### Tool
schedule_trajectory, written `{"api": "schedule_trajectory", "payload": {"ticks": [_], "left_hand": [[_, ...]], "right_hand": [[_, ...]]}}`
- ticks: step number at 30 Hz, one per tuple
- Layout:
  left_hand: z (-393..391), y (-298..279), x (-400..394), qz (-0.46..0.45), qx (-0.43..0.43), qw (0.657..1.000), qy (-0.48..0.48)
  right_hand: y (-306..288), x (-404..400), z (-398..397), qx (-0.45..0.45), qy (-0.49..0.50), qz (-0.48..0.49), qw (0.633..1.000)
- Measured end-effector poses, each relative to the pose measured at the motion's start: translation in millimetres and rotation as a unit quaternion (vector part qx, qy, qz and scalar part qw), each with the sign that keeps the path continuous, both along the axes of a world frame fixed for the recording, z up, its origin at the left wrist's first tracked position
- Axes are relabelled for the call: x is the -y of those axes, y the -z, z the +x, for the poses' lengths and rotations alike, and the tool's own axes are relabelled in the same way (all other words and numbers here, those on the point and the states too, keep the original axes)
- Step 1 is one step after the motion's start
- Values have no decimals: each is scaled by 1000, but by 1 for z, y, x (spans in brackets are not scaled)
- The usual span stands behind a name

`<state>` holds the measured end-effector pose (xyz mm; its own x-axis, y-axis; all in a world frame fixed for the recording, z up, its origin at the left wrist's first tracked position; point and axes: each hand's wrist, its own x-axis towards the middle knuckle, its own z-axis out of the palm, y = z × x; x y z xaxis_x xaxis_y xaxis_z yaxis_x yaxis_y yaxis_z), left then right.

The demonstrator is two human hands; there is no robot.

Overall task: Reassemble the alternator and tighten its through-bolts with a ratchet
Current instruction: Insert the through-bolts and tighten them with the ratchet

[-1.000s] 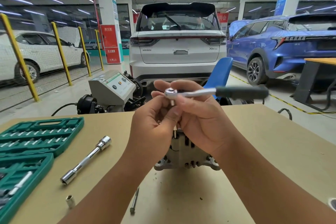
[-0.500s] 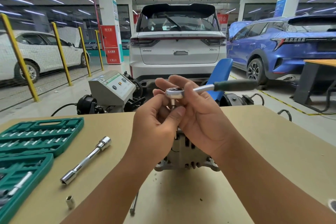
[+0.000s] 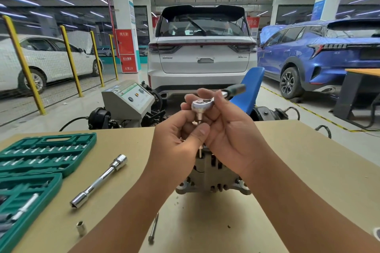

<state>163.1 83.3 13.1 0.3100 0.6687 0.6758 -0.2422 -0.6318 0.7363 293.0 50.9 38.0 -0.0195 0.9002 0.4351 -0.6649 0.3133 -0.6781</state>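
Both forearms reach forward, left hand point(image 3: 176, 139) and right hand point(image 3: 230, 129) raised together, fingers curled.

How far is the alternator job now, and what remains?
Done: the alternator stands assembled on the table. In hand: the right hand holds the ratchet by its head, and the left hand pinches the socket under it, above a through-bolt. Left: one long bolt lies loose on the table, so fitting and tightening likely remain.
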Motion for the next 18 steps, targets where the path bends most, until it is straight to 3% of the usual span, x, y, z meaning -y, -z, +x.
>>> {"api": "schedule_trajectory", "payload": {"ticks": [5, 13, 18], "left_hand": [[0, -1, 2, 6, 1, 1000, 2], [1, 1, -1, -22, -3, 1000, -2], [4, 2, -3, -15, 9, 1000, -2]], "right_hand": [[0, 6, 0, 65, -7, 72, 995], [0, 1, 2, 23, 12, 6, 1000], [1, 6, 0, 70, 4, 72, 995]]}}
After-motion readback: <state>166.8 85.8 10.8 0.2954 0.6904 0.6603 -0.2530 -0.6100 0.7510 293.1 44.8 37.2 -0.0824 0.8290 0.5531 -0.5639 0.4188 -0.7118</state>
